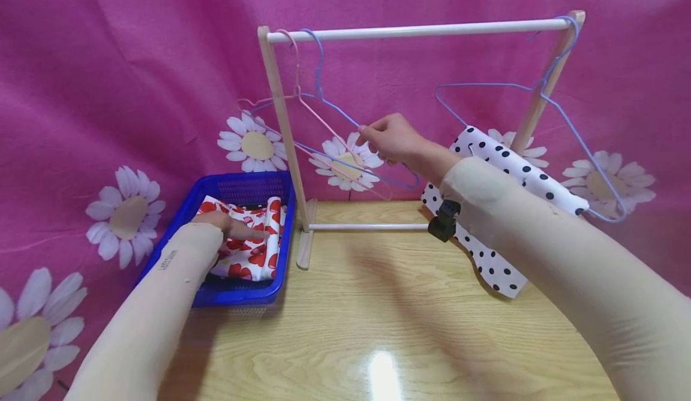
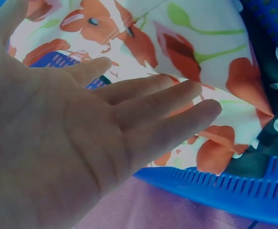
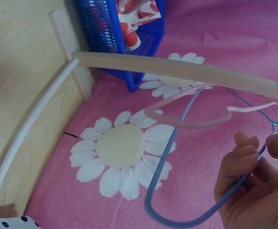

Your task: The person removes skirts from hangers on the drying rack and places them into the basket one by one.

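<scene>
Toward the left of the white-barred wooden rack (image 1: 432, 31), I have the right hand (image 1: 396, 139) pinching a bare blue wire hanger (image 3: 156, 176). At near left, the left hand (image 1: 229, 226), fingers extended and gripping nothing, overlies red-flowered white cloth (image 1: 248, 267) in a blue plastic basket (image 1: 237, 298). Apparently 1 black-dotted white cloth (image 1: 513, 161) is hung, right; the flowered cloth remains.

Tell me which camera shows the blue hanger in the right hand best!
The head view: the blue hanger shows from hook to bottom bar there, hanging on the white rail. The right wrist view is closer, with the right hand pinching it, but misses the hook. The left wrist view shows none of it.
</scene>
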The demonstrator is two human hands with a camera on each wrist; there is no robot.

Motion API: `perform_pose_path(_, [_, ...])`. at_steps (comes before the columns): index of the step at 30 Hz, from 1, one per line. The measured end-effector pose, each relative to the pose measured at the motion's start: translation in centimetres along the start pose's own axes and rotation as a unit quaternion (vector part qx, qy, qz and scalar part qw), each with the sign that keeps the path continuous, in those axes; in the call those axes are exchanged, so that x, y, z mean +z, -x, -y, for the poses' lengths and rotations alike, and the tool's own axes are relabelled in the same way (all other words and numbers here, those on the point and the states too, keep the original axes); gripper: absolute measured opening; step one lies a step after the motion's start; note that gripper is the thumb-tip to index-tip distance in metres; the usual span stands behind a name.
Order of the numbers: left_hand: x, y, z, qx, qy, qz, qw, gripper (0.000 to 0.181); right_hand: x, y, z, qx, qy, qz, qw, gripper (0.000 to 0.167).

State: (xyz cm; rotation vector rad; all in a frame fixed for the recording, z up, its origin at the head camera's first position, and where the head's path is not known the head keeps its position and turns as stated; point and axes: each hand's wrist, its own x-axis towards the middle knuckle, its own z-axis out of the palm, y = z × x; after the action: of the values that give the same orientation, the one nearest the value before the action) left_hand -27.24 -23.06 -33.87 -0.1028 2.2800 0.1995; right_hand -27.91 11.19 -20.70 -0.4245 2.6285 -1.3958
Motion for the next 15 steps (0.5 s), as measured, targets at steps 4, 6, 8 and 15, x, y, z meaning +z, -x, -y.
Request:
perform_pose_path(4, [-0.3,0.5,-0.1,0.016,0.012,0.007,0.9998,0.093,-0.2,0.1,0.0,-0.008,0.001,-0.007,0.9999,0.041])
perform_pose_path(6, [-0.4,0.8,-0.2,-0.003,0.009,-0.017,0.9998,0.096,-0.4,0.1,0.0,-0.007,-0.002,-0.008,0.9999,0.042])
perform_pose_path(8, [-0.5,1.0,-0.2,-0.001,-0.012,-0.037,0.9992,0.098,-0.4,0.2,-0.1,-0.007,-0.004,-0.008,0.9999,0.042])
perform_pose_path(15, [-0.4,1.4,-0.4,-0.001,-0.025,-0.1,0.9947,0.102,-0.6,0.6,-0.2,-0.005,0.0,-0.004,1.0,0.042])
